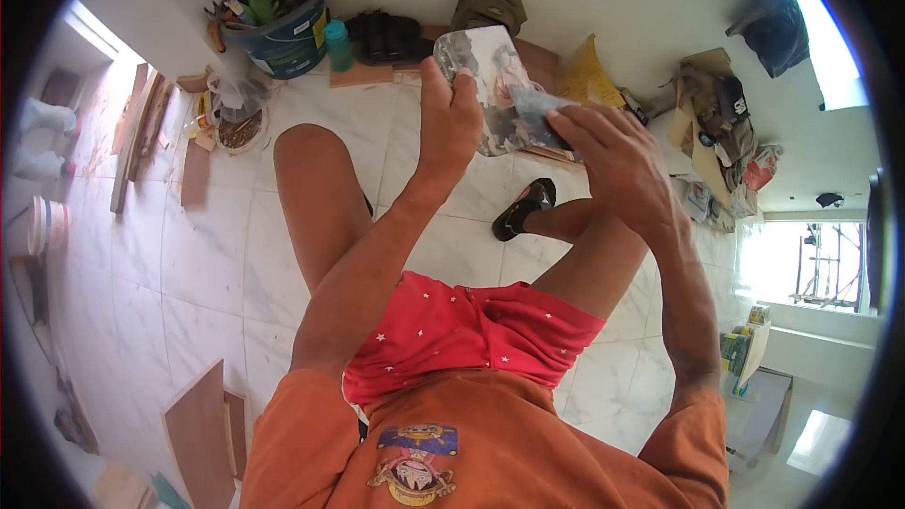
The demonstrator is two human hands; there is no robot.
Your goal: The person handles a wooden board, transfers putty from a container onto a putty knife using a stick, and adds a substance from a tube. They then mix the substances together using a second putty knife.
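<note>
My left hand is closed on the left edge of a flat rectangular panel with rounded corners, its thumb lying on the face. The face carries a patchy black, white and pink print. Over the panel's lower right part, my right hand is closed on a thin grey-blue sheet, its fingers pressed together on top. The sheet overlaps the panel in this view; its exact kind does not show. Both hands are raised above the tiled floor, in front of my knees.
A dark bucket of tools, a teal bottle and black sandals stand along the wall. An olive bag, a yellow sack and an open carton are further right. Wooden boards lie at left.
</note>
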